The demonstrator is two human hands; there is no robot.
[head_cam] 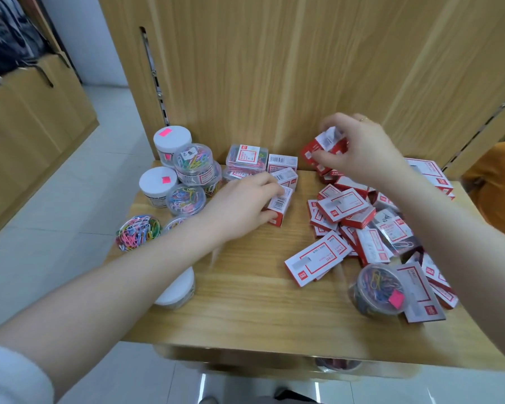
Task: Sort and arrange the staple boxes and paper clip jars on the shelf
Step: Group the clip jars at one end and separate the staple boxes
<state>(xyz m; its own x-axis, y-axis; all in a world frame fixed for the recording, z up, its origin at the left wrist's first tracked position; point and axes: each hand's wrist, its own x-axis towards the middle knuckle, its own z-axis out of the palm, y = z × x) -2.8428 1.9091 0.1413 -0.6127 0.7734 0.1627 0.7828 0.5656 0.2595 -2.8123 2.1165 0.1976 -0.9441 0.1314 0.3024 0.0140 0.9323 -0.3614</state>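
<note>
The staple boxes lay on a wooden shelf [245, 301]. Three of them stood in a short row [282, 182] near the back panel, at the middle of the shelf. The left hand [245, 205] held the nearest box [279, 207] of this row, with the fingers curled around it. The right hand [362, 150] gripped another red and white box [324, 148] and held it above the shelf, close to the wooden back panel [274, 68]. Below and to the right of it was a loose pile of boxes [370, 228], lying one over another. One jar of coloured paper clips [376, 290] lay among this pile, at its front. On the left side of the shelf stood a group of jars [181, 176], some clear with paper clips inside, some with white lids. One white-lidded jar [178, 290] was partly hidden under the left forearm.
</note>
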